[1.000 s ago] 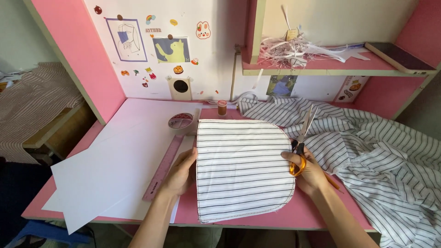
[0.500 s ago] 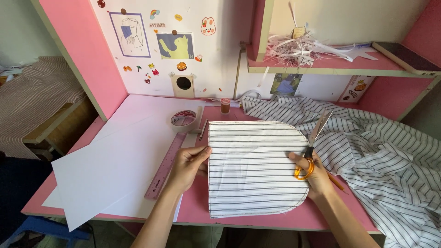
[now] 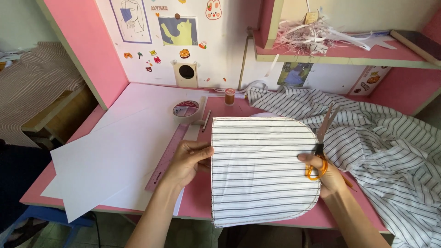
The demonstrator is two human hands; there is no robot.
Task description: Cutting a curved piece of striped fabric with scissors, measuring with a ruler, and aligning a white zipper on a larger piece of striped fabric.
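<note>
A cut piece of white cloth with thin black stripes (image 3: 262,170), straight on its left side and rounded on its right, lies flat on the pink desk (image 3: 202,204). My left hand (image 3: 186,160) pinches its left edge. My right hand (image 3: 324,172) rests at its right edge and holds orange-handled scissors (image 3: 319,142), blades pointing up and away. A larger heap of the same striped cloth (image 3: 386,151) spreads over the right side of the desk.
Big white paper sheets (image 3: 115,151) cover the desk's left half, with a pink ruler (image 3: 167,156) along them. A tape roll (image 3: 186,109), a small brown spool (image 3: 229,96) and a pencil (image 3: 206,121) sit behind. A shelf of paper scraps (image 3: 321,34) hangs above.
The view has shifted left and down. Both hands and the striped piece keep their hold and position on the desk; the scissors stay in my right hand.
</note>
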